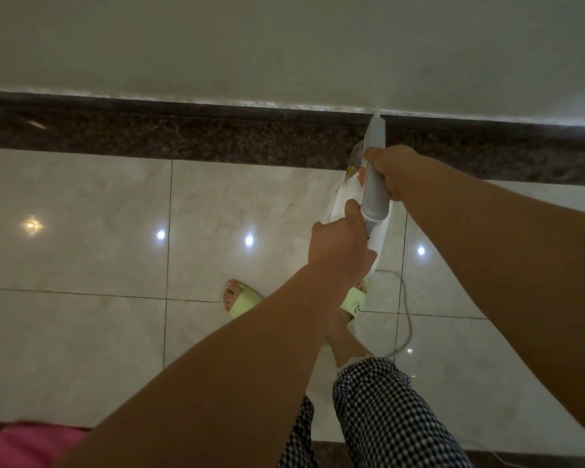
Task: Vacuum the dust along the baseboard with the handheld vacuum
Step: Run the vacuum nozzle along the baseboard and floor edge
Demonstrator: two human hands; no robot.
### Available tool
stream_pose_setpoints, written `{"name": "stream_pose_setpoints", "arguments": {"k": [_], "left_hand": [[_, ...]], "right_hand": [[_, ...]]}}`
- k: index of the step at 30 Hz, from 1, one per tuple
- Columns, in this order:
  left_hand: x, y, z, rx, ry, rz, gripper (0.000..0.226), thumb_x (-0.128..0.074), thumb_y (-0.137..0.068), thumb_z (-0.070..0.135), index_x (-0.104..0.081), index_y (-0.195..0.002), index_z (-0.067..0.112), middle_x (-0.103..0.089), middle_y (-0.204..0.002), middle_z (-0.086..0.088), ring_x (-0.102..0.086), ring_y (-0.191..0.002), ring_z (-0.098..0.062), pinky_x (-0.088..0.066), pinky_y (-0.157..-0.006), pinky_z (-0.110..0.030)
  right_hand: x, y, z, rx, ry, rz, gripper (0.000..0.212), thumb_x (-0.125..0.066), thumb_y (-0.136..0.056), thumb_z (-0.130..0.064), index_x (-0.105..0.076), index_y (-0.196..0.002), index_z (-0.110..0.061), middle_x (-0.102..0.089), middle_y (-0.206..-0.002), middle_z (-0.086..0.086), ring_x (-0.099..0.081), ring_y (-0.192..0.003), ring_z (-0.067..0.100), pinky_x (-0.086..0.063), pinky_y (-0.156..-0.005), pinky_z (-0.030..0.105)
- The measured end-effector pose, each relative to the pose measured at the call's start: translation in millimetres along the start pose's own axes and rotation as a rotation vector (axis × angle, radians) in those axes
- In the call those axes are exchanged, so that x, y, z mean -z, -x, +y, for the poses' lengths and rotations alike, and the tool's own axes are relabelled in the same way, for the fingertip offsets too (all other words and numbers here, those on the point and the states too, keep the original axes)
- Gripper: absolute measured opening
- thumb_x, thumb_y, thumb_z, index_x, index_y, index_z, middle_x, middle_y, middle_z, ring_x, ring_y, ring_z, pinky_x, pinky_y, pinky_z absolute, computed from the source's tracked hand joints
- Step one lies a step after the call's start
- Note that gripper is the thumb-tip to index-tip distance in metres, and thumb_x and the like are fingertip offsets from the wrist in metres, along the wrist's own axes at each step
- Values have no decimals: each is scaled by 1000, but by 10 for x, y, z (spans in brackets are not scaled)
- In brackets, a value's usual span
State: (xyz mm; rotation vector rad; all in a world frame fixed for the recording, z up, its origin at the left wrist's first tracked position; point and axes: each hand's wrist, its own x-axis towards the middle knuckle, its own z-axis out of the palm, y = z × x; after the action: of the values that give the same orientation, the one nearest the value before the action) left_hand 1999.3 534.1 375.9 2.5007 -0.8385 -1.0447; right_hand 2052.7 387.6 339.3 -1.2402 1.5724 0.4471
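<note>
Both hands, left (338,246) and right (390,170), grip vacuum (374,194); nozzle touching baseboard (217,136).

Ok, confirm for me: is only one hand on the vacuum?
No. The right hand grips the grey handle of the vacuum while the left hand holds its white rear body.

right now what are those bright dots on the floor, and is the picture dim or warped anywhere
Head view: the dots are lamp glare on the glossy floor tiles; the scene is dim overall; the wide lens bows the baseboard; the vacuum in both hands looks slightly soft.
</note>
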Motion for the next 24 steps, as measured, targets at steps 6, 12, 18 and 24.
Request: {"name": "stream_pose_setpoints", "arguments": {"k": [6, 12, 18, 24], "left_hand": [[-7, 5, -27, 25, 10, 9, 56, -70, -83, 39, -31, -117, 18, -60, -86, 5, -65, -81, -22, -41, -77, -34], [-14, 15, -43, 40, 8, 4, 59, -69, -83, 40, -30, -121, 17, -63, -91, 3, -64, -83, -22, -42, -79, -35], [8, 37, -75, 51, 18, -3, 58, -69, -83, 39, -30, -119, 18, -56, -82, 7, -63, -81, -21, -40, -79, -34], [13, 60, -136, 55, 6, 2, 58, -68, -83, 39, -30, -121, 18, -56, -81, 7, -62, -77, -19, -40, -79, -34]], "right_hand": [[-46, 60, -36, 12, 50, 23, 53, -67, -86, -38, -49, -129, -13, -61, -113, 7, -61, -101, 23, -50, -95, 39], [-73, 73, -33, 12, 36, 4, 52, -68, -87, -36, -49, -130, -14, -62, -114, 7, -63, -100, 22, -51, -95, 40], [-128, 38, -19, 13, 60, 9, 53, -65, -90, -36, -45, -134, -13, -57, -114, 6, -58, -102, 21, -48, -96, 36], [-180, 65, -12, 33, 92, 10, 54, -63, -91, -36, -43, -135, -14, -55, -121, 9, -55, -111, 25, -45, -99, 39]]}}
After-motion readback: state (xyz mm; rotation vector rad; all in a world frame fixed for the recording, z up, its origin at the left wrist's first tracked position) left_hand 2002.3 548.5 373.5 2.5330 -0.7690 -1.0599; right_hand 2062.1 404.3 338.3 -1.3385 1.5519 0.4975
